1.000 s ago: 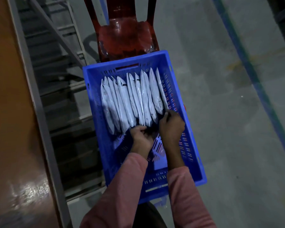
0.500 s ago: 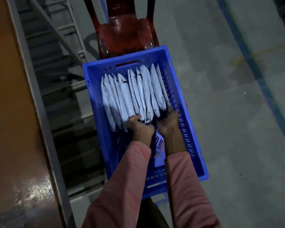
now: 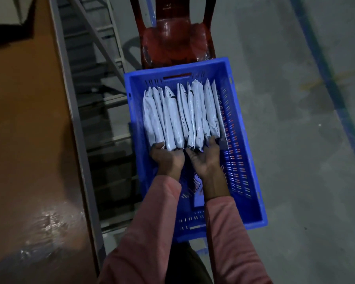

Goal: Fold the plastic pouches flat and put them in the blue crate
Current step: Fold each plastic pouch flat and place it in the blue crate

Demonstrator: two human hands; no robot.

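Left hand (image 3: 166, 159) and right hand (image 3: 205, 158), fingers straight, push the near ends of folded pouches (image 3: 182, 113) standing in the blue crate (image 3: 178, 67); uneven pressure might topple or unfold them.

Crate (image 3: 252, 171) blue, slotted walls. Pouches (image 3: 180, 115) pale grey-white, small dark marks. Chair (image 3: 172, 44) glossy dark red. Sleeves (image 3: 152, 232) pink. Bench (image 3: 25, 140) brown. Floor (image 3: 295, 99) grey, blue stripe.

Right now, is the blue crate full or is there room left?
Partly full. Pouches stand on edge across the far half of the blue crate; slotted floor shows in its near half.
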